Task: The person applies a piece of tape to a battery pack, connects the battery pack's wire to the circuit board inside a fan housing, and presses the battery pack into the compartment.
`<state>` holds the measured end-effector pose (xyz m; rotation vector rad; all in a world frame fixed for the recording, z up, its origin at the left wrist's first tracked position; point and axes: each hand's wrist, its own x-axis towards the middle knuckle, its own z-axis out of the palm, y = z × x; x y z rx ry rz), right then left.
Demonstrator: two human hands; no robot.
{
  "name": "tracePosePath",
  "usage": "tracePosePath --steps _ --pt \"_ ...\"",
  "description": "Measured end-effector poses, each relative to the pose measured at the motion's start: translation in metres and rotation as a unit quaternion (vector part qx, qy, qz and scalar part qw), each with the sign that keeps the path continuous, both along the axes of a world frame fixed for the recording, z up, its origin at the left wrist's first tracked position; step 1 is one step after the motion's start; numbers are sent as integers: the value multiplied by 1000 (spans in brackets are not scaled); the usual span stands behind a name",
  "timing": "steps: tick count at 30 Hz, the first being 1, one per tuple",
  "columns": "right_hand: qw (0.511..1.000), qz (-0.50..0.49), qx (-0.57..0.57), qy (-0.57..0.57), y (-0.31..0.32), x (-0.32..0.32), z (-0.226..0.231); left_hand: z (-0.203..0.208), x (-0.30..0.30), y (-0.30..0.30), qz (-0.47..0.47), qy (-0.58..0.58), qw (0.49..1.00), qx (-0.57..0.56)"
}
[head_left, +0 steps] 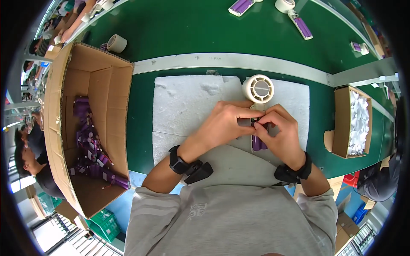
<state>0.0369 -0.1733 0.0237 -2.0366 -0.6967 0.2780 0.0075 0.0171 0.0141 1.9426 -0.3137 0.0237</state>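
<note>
Pinching an apparent dark piece (244, 122), your left hand (224, 121) and right hand (280, 129) are working over the white device (258, 96) pointing to 12 o'clock, probably rigid, best held mid-handle.

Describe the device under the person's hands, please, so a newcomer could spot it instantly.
On the green bench, find the white mat. On its right half lies a cream device, round spoked head away from the person, purple part nearer. Unlike similar devices beyond the metal rail, it has the left hand and right hand over it.
</note>
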Motion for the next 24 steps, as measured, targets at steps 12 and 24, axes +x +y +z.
tracePosePath --steps 12,24 --pt "961 145 -123 -201 -5 -18 23 -11 3 10 -50 8 998 -41" --pt "964 -31 -96 -245 6 66 34 12 -24 79 246 -98 955 137"
